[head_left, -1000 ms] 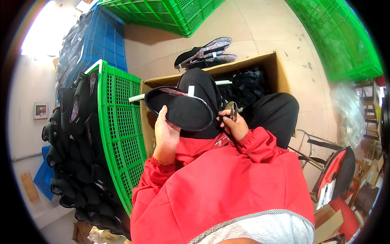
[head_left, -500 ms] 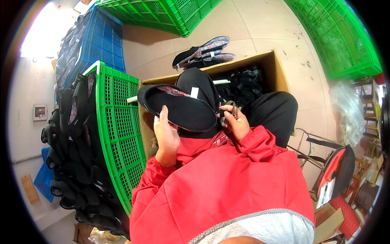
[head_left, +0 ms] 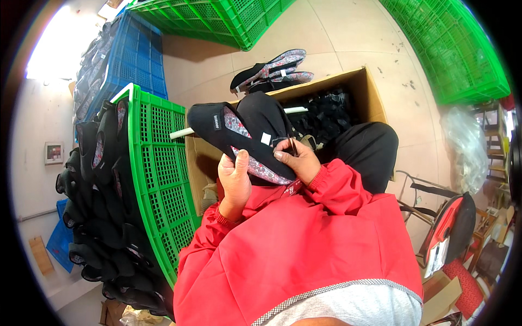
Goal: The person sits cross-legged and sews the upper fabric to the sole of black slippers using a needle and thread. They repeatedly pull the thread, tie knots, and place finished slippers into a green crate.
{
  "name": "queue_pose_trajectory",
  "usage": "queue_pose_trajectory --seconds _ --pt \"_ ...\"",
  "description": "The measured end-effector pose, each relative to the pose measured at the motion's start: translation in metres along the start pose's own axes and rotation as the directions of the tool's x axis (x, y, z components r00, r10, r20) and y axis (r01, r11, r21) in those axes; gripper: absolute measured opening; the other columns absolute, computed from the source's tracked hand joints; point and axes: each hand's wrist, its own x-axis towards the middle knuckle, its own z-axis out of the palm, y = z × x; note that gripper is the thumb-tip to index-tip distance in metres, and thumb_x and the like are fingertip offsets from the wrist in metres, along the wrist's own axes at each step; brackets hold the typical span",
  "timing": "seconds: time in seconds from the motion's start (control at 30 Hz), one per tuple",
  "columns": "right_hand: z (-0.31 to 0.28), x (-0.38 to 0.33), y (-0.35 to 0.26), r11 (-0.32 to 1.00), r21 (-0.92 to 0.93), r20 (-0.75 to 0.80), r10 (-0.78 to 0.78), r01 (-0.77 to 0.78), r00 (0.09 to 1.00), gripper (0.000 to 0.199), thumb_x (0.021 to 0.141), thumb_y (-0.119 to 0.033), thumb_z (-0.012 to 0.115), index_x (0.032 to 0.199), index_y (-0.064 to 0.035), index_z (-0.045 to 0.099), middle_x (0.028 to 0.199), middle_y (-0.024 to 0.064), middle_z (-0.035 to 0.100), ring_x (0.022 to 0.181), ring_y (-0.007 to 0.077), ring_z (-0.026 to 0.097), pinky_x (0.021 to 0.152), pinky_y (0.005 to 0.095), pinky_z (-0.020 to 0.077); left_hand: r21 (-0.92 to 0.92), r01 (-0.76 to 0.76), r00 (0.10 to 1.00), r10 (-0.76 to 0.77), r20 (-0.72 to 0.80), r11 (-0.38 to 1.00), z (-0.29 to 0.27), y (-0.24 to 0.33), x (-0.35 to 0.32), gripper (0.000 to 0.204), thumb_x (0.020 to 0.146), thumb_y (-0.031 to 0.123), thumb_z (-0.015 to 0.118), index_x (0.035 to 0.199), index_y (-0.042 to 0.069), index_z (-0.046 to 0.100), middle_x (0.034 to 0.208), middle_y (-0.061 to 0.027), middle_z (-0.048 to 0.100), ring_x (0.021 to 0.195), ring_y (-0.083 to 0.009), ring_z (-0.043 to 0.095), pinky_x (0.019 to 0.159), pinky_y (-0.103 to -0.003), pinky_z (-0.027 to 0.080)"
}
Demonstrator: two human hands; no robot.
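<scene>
My left hand (head_left: 235, 182) is closed on a black fabric shoe (head_left: 204, 126) with a flowery grey and red lining, its thumb lying along the near side. The shoe is turned so that its opening and lining face up, and a white tag (head_left: 266, 138) sticks out near its right end. Closed around small dark thread snips (head_left: 292, 145), my right hand (head_left: 302, 163) is at that right end, its fingertips by the edge. The snips are mostly hidden in the fingers.
Between my knees stands a cardboard box (head_left: 375, 98) with dark pieces inside. A green crate (head_left: 163, 163) at left has many black shoes (head_left: 100, 201) beside it. Several lined shoes (head_left: 277, 69) lie on the floor beyond the box. More crates stand behind; a folding chair (head_left: 454, 228) is at right.
The shoe has been turned over from its smooth black side, so its lining and opening now show. My right hand has moved left with the snips, up to the shoe.
</scene>
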Motion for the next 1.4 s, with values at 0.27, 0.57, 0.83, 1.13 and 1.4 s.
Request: queue_pose_trajectory --seconds 0.27,0.57,0.83,1.13,1.4 --pt "-0.012 -0.001 0.026 0.97 0.21 -0.071 0.138 -0.121 0.988 0.008 0.095 -0.01 0.061 0.094 -0.0046 0.055 0.093 0.005 0.066 0.07 0.0087 0.058 0.07 0.0233 0.0473 -0.073 -0.066 0.97 0.047 -0.237 0.995 0.017 0.014 0.013 0.016 0.102 0.016 0.055 0.102 0.003 0.064 0.095 0.0002 0.065 0.083 -0.0059 0.058 0.076 -0.023 0.046" --pt "-0.013 -0.009 -0.012 0.992 0.056 -0.069 -0.106 0.11 0.992 0.014 0.095 -0.013 0.064 0.103 -0.0022 0.062 0.107 0.0059 0.066 0.079 0.0078 0.058 0.073 0.0236 0.0488 -0.033 -0.038 0.96 0.027 -0.28 0.999 0.015 0.013 0.02 0.02 0.103 0.019 0.053 0.095 0.003 0.064 0.089 0.0012 0.065 0.077 -0.0055 0.058 0.072 -0.023 0.048" --pt "-0.003 -0.016 -0.033 0.917 -0.313 0.021 -0.256 0.249 0.966 0.032 0.082 -0.006 0.077 0.111 -0.0024 0.064 0.106 0.002 0.061 0.088 0.0054 0.057 0.077 0.0196 0.0463 0.262 -0.046 0.98 0.094 -0.174 0.964 0.012 0.006 0.015 0.022 0.102 0.018 0.055 0.091 0.002 0.063 0.083 0.0041 0.061 0.073 -0.0045 0.052 0.067 -0.021 0.044" --pt "-0.023 -0.006 0.001 0.979 -0.161 -0.319 -0.169 0.122 0.932 0.009 0.089 -0.009 0.07 0.09 -0.0017 0.064 0.082 -0.0001 0.065 0.075 0.0061 0.056 0.07 0.0222 0.0465 0.765 -0.212 0.977 0.119 0.176 0.608 0.03 -0.002 0.007 0.029 0.079 0.011 0.078 0.1 0.001 0.06 0.084 -0.0092 0.065 0.074 -0.0198 0.06 0.071 -0.032 0.049" --pt "-0.041 -0.007 -0.009 0.981 -0.032 -0.415 -0.187 0.191 0.89 0.018 0.098 -0.019 0.06 0.091 -0.0018 0.06 0.088 0.0033 0.066 0.068 0.0069 0.055 0.066 0.0215 0.0452 0.709 -0.157 0.986 0.071 0.149 0.688 0.028 -0.009 0.009 0.026 0.083 0.007 0.075 0.103 0.0 0.059 0.085 -0.003 0.063 0.076 -0.0108 0.056 0.071 -0.026 0.047"
